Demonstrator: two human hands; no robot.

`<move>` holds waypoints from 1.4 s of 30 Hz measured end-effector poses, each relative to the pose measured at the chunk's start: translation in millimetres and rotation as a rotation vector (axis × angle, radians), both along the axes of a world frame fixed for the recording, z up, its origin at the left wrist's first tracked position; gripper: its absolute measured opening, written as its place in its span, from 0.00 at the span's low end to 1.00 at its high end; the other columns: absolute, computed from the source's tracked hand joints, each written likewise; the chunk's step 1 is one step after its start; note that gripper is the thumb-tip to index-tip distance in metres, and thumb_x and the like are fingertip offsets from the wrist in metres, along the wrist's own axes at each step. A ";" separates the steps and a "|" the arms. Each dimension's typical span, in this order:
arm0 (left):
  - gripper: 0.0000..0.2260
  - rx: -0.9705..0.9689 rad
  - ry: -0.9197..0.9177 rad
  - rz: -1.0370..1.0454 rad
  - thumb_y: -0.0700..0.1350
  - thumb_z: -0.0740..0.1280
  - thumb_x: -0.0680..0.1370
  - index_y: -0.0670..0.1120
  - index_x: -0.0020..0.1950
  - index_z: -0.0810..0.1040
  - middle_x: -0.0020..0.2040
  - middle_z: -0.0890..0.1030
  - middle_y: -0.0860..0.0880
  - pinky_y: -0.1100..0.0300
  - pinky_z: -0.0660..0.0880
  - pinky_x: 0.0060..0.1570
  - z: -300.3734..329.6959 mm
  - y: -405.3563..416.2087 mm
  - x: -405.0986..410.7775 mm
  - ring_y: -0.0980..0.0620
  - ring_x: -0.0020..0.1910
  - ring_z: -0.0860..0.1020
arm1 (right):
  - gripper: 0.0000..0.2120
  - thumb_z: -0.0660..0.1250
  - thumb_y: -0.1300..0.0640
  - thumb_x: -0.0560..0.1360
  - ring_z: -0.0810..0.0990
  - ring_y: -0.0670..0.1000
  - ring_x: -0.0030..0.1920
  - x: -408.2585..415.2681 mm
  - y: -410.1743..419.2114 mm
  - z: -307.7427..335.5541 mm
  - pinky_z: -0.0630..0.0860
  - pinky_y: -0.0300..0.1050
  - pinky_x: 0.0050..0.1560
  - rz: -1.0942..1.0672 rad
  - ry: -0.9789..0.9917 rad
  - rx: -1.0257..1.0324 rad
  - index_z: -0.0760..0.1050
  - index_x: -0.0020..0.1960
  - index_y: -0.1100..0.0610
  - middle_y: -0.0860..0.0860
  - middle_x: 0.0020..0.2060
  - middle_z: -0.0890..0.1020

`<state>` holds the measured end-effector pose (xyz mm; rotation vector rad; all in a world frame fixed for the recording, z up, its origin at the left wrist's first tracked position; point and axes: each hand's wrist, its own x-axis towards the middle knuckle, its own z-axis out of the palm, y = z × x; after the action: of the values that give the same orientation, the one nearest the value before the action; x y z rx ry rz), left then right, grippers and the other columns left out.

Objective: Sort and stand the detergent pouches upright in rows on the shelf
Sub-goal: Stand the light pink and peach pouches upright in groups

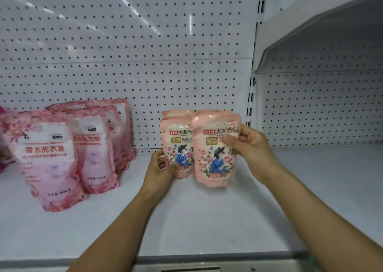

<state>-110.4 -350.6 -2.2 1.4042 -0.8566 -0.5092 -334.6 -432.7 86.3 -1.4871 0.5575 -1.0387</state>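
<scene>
Two peach pouches with a lady in blue stand side by side at the middle of the white shelf (pixel 207 220). My right hand (pixel 250 145) grips the upper right edge of the right front pouch (pixel 215 153). My left hand (pixel 160 168) holds the lower left side of the left front pouch (pixel 178 147). More peach pouches (pixel 207 112) stand behind them, only their tops showing. To the left, pink pouches with red writing stand in rows: a near one (pixel 48 159) and a row (pixel 97 147) reaching back to the pegboard.
A white pegboard back wall (pixel 145 54) rises behind the pouches. An upright slotted post (pixel 251 97) splits off the neighbouring bay at the right, with an upper shelf (pixel 323 23) over it. The shelf's front lip (pixel 207 259) runs along the bottom. A dark pink item (pixel 2 139) shows at far left.
</scene>
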 end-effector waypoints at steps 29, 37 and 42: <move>0.30 0.586 -0.671 0.082 0.54 0.68 0.78 0.52 0.78 0.62 0.76 0.67 0.50 0.55 0.64 0.70 16.8 102.2 -39.3 0.50 0.73 0.66 | 0.28 0.68 0.47 0.75 0.75 0.53 0.63 1.0 23.5 -73.4 0.72 0.48 0.57 -0.103 0.785 -0.251 0.64 0.70 0.54 0.53 0.67 0.74; 0.23 0.472 -1.022 0.229 0.61 0.59 0.77 0.52 0.66 0.77 0.63 0.81 0.52 0.54 0.69 0.65 -2.0 182.7 -52.2 0.50 0.63 0.76 | 0.15 0.62 0.45 0.79 0.72 0.46 0.64 9.4 130.9 -74.0 0.69 0.45 0.63 0.006 0.788 -0.671 0.72 0.65 0.45 0.42 0.64 0.75; 0.23 0.378 -1.007 0.311 0.62 0.58 0.76 0.52 0.64 0.79 0.59 0.82 0.53 0.54 0.70 0.62 -9.7 227.4 -23.0 0.50 0.60 0.78 | 0.14 0.61 0.46 0.79 0.72 0.43 0.62 44.7 175.8 -73.7 0.68 0.41 0.61 0.050 0.736 -0.773 0.73 0.64 0.45 0.39 0.62 0.75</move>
<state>-133.5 -123.3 -11.9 2.1398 -1.3299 0.3560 -289.8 -257.0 12.6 -2.5934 0.6471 -0.6547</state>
